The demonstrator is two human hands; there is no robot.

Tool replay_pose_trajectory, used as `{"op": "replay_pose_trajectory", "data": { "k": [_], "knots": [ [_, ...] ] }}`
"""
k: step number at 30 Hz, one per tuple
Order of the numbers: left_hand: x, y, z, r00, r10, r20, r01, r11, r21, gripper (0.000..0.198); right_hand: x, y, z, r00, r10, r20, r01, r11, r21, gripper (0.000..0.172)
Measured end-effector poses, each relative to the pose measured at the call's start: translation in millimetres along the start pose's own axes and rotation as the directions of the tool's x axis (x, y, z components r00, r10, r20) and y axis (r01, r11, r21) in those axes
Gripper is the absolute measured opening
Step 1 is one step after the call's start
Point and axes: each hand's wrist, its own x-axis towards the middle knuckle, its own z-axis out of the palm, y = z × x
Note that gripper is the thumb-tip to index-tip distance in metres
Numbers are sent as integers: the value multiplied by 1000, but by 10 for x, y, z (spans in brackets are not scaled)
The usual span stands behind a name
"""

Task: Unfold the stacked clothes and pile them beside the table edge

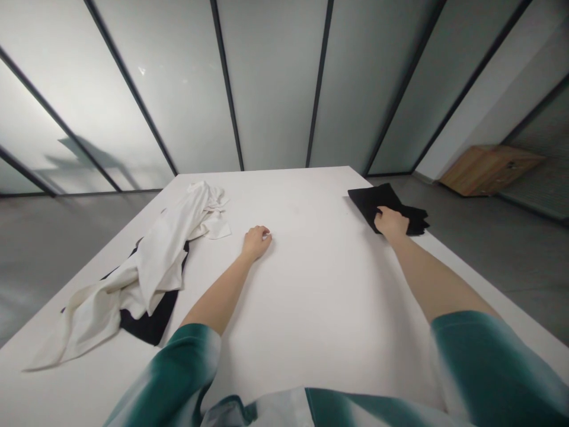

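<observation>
At the right edge of the white table [306,284], my right hand [392,223] grips a folded black cloth [376,198]. Its fingers are closed over the near side of the fabric, and layered ends stick out to the right. My left hand [256,242] rests near the middle of the tabletop, its fingers curled in and nothing visible in them. To its left lies a crumpled white garment [164,255], spread loosely along the table's left side. Part of another black cloth [153,323] shows from under the white fabric; the rest is covered.
Frosted glass panels [271,83] with dark frames stand beyond the table's far edge. On the grey floor [471,237] at the far right is a wooden cabinet [484,169].
</observation>
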Motion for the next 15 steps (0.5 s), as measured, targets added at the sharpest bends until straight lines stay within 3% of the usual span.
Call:
{"op": "replay_pose_trajectory", "data": {
  "k": [3,5,8,11,13,15],
  "knots": [
    [3,6,4,1000,-6,2,6,1000,-2,23,72,-162,-207,983,15,-184,4,995,101,41],
    [-2,8,13,1000,-7,-7,7,999,-34,25,106,-359,-364,955,-26,-297,87,977,195,42],
    [-19,13,40,998,17,-64,-26,990,-141,37,92,-732,-505,931,-116,-347,254,886,387,40],
    [-26,16,57,993,21,-119,-59,943,-326,54,-40,-1120,-428,961,-133,-244,268,676,686,37],
    [-16,16,53,992,-35,-124,-35,853,-520,64,-217,-1343,-257,987,-148,-60,122,460,880,33],
    [-5,11,40,991,-101,-93,0,675,-738,65,-464,-1515,-33,959,-218,181,-113,290,950,28]
  ]
}}
